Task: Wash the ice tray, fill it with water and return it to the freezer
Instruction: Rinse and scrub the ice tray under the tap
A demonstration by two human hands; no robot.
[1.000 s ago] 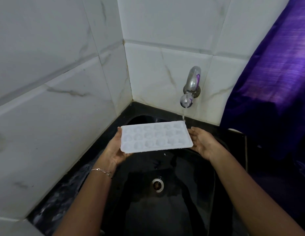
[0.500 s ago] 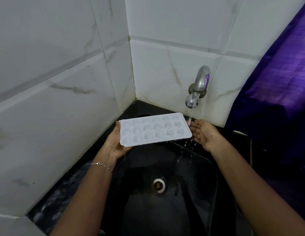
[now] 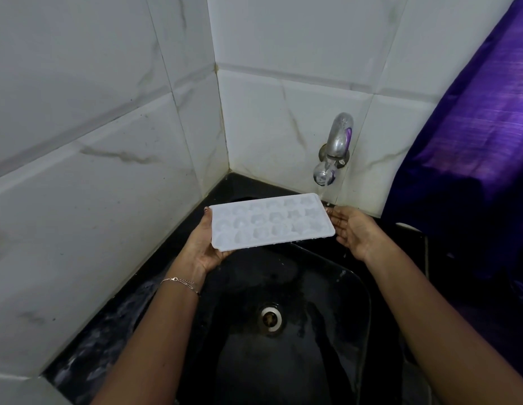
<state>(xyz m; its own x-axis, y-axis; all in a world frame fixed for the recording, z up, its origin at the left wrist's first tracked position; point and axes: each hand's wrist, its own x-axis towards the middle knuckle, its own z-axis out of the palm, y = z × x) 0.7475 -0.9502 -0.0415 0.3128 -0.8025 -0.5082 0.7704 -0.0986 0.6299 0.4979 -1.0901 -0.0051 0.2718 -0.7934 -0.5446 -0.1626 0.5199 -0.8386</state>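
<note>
Against the white marble-tiled wall (image 3: 108,171), the left hand (image 3: 206,247), with a thin chain bracelet (image 3: 181,282) on its wrist, grips the left short end of the white plastic ice tray with moulded pockets (image 3: 272,222). The palm is under the tray and one fingertip is hooked over the far left corner. The tray is held roughly level in the air above the far edge of the black sink (image 3: 363,290), clear of the basin and its metal drain (image 3: 270,317).

Half a second ago the tray sat further left, away from the water. Now its far right corner is back by the thin stream (image 3: 323,194) from the chrome wall tap (image 3: 334,147). Whether the water lands in the corner pocket or just past the rim, I cannot tell.

The right hand (image 3: 353,232), which held the right end a second ago, is off the tray. It lies palm up, wet, with fingers nearly straight and its fingertips (image 3: 331,213) just beside the right edge. A purple cloth (image 3: 473,141) hangs at the right.

This looks like rinsing or early filling. With one hand carrying it, the tray could tip, and the freezer step is some way off.
</note>
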